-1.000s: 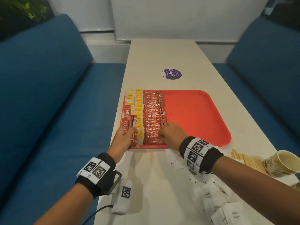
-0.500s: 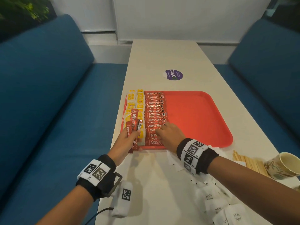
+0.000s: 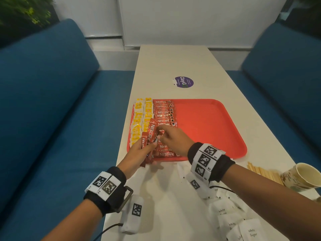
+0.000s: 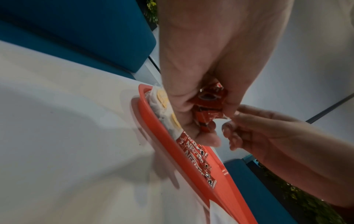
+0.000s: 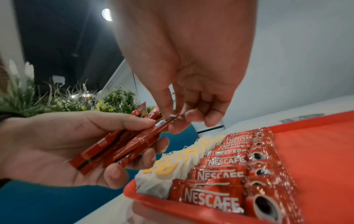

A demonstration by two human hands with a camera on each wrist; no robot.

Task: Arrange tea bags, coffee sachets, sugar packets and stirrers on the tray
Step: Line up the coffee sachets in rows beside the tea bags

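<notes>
A red tray (image 3: pixel 208 127) lies on the white table. Along its left side run two columns of yellow-tagged tea bags (image 3: pixel 139 119), then a column of red Nescafe coffee sachets (image 3: pixel 164 113). Above the tray's near left corner my left hand (image 3: pixel 147 147) grips a bundle of coffee sachets (image 3: pixel 151 134), also seen from the right wrist as a fanned bundle (image 5: pixel 124 144). My right hand (image 3: pixel 160 132) pinches the top end of one sachet in that bundle between thumb and forefinger (image 5: pixel 164 106). White sugar packets (image 3: pixel 231 221) and wooden stirrers (image 3: pixel 264 173) lie on the table at the near right.
A paper cup (image 3: pixel 300 176) lies tipped beside the stirrers at the right table edge. A purple sticker (image 3: pixel 184 81) marks the table beyond the tray. A white tagged device (image 3: pixel 133 213) with a cable sits near the front left. Blue sofas flank both sides.
My right hand has left the sachet column on the tray and moved up and left to the bundle. My left hand has lifted the bundle slightly toward it.
</notes>
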